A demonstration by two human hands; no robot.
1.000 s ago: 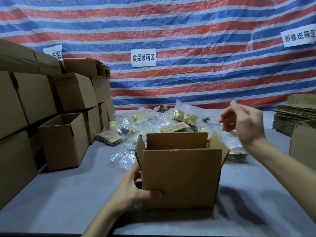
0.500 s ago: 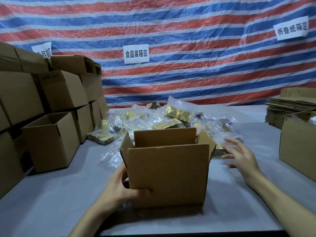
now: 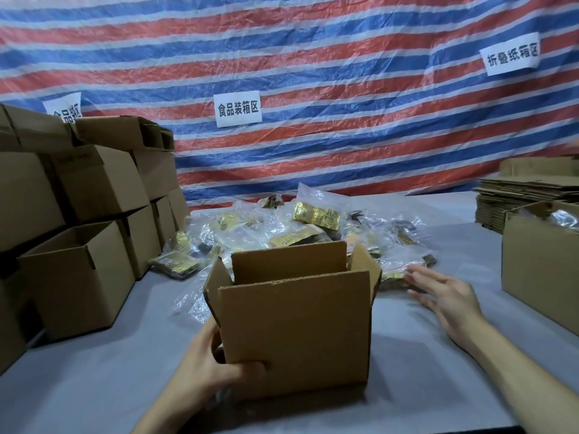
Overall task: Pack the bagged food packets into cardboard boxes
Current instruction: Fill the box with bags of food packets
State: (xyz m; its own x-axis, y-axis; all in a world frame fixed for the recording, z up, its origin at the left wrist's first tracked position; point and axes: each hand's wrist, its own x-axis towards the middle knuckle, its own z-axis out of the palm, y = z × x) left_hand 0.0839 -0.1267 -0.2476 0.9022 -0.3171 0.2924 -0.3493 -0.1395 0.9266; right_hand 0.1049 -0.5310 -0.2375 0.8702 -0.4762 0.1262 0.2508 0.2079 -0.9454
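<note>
Gripping the lower left corner of the open cardboard box [image 3: 294,333], the person's left hand [image 3: 213,371] had its thumb pressed on the front panel and its fingers wrapped round the side wall. The box was plain brown corrugated, squarish, flaps standing up, and it sat mid-frame on the smooth grey table [image 3: 94,386]. The right hand [image 3: 445,299] was out to the right of the box, fingers straight and spread, holding nothing and a bit blurry. Its fingertips were right at the near edge of the bagged food packets [image 3: 316,214]; couldn't tell if they touched the plastic. Those packets were a loose heap just behind the box: crinkly clear bags with shiny gold rectangular packs inside. At the left of the frame a wall of closed brown boxes [image 3: 100,180] was stacked up, with one open-topped box [image 3: 78,277] in front. The right edge had a stack of flattened cardboard [image 3: 526,195] and another box [image 3: 542,267] with clear plastic poking out. Behind it all hung a wrinkly red, white and blue striped tarp [image 3: 313,57] with white paper signs [image 3: 238,108].
</note>
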